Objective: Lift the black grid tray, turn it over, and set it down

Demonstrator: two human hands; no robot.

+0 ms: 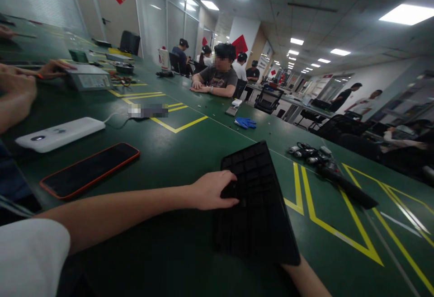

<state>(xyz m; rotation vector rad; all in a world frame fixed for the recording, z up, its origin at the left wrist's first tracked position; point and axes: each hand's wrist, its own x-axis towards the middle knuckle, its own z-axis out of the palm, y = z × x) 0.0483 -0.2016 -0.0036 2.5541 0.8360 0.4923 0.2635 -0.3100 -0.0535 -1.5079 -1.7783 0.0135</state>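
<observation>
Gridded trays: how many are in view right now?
1: the black gridded tray, right of the orange-edged phone, with the left hand at it and the right forearm showing below its lower edge. Anything directly behind it is hidden.

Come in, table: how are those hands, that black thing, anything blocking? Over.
Left hand at black gridded panel. Right hand hidden, forearm at panel's near corner. No blockage seen; orange-edged phone lies apart.
</observation>
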